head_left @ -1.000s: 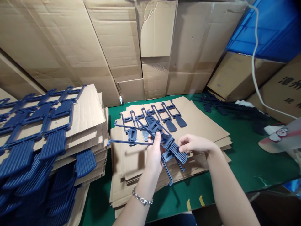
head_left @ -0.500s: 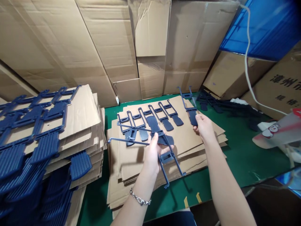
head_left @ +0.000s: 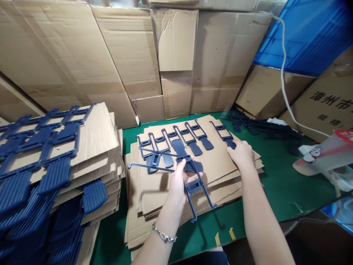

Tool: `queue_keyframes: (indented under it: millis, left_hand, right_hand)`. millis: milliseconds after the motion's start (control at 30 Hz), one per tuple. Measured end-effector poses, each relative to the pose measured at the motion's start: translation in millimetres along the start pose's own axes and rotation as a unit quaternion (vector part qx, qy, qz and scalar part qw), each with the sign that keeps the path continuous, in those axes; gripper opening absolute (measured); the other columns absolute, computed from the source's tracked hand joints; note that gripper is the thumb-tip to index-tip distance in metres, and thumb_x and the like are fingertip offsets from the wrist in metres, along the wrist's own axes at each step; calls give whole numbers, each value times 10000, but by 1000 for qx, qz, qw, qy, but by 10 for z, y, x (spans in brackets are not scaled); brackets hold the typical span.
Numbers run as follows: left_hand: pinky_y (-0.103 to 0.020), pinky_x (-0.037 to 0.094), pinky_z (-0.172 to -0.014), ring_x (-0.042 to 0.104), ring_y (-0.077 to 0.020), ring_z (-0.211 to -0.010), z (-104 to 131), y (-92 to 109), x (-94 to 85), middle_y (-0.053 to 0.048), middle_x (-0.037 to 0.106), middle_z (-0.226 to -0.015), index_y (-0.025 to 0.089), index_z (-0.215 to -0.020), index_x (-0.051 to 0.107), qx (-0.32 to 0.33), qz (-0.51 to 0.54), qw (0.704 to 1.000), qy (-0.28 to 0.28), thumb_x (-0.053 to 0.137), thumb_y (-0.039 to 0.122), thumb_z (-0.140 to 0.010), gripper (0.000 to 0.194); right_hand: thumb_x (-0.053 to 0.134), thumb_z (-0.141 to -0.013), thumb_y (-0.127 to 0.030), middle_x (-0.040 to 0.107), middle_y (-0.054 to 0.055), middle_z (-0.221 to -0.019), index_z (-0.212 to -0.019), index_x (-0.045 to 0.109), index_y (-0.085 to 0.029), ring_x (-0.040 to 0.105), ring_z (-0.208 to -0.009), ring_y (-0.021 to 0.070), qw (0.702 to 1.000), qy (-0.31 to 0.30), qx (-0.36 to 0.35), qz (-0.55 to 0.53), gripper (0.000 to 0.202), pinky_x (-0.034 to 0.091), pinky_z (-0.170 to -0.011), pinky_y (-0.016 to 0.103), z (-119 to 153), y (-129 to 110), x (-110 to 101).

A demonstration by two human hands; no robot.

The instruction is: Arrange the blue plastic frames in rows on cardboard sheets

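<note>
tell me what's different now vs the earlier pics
The right hand has drawn one blue frame rightward out of the left hand and laid it on the cardboard, right of the row of frames; its fingers are still on the paddle end. The left hand still holds two crossed frames. The row and the left stack look unchanged.

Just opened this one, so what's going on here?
A person's left hand holds two crossed dark-blue frames above stacked cardboard. The right hand has its fingers on the paddle end of another frame, at the cardboard's right side. Between them, more frames lie in a row.
</note>
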State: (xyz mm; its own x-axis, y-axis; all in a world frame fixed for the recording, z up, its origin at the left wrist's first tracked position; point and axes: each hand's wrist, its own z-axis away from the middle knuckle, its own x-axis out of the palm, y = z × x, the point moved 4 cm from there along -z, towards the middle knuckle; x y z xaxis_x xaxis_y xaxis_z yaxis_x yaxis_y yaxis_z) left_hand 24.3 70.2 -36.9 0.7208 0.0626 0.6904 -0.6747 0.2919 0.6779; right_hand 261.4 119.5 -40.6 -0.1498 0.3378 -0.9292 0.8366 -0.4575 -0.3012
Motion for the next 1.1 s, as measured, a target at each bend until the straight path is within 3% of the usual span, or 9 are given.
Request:
queue_keyframes:
  millis: [367, 733, 933, 1000, 1100]
  left_hand:
    - [-395, 541, -738, 576, -190, -850, 7, -35, 1, -81, 584, -1005, 136, -1019, 547, -11, -7, 1000, -7, 510, 261, -846, 217]
    - [-349, 544, -739, 591, -199, -854, -12, -28, -17, -77, 600, -895, 111, -991, 567, -51, 32, 998, 11, 479, 230, -861, 197]
    - [-350, 545, -724, 594, -204, -865, -23, -41, -20, -75, 604, -947, 131, -1022, 547, -28, 7, 1000, -4, 509, 224, -841, 207]
    - [-338, 544, -725, 594, -203, -872, 9, -37, 4, -87, 601, -991, 136, -1050, 547, -42, 4, 999, -13, 520, 262, -843, 244]
    - [-320, 539, -735, 596, -203, -878, 77, 11, 80, -110, 598, -1019, 133, -1068, 568, -69, 1, 997, -46, 481, 400, -874, 341]
  right_hand:
    - [483, -852, -262, 536, 83, -1104, -1050, 584, -193, 462, -1039, 252, 998, 7, -57, -14, 233, 379, -817, 379, -9, -257, 115]
    - [450, -836, -270, 531, 78, -1140, -1097, 570, -220, 450, -1055, 260, 996, -2, -80, -36, 292, 366, -855, 401, 42, -367, 168]
    - [448, -831, -291, 506, 96, -1177, -1127, 553, -216, 431, -1083, 283, 996, -3, -73, -47, 323, 357, -886, 452, 13, -339, 227]
    - [474, -819, -320, 460, 110, -1239, -1146, 552, -213, 394, -1129, 307, 995, 15, -63, -69, 352, 329, -909, 488, 21, -319, 195]
    - [501, -796, -314, 449, 123, -1251, -1104, 577, -174, 395, -1139, 293, 977, 97, -71, -177, 347, 316, -940, 472, 187, -311, 18]
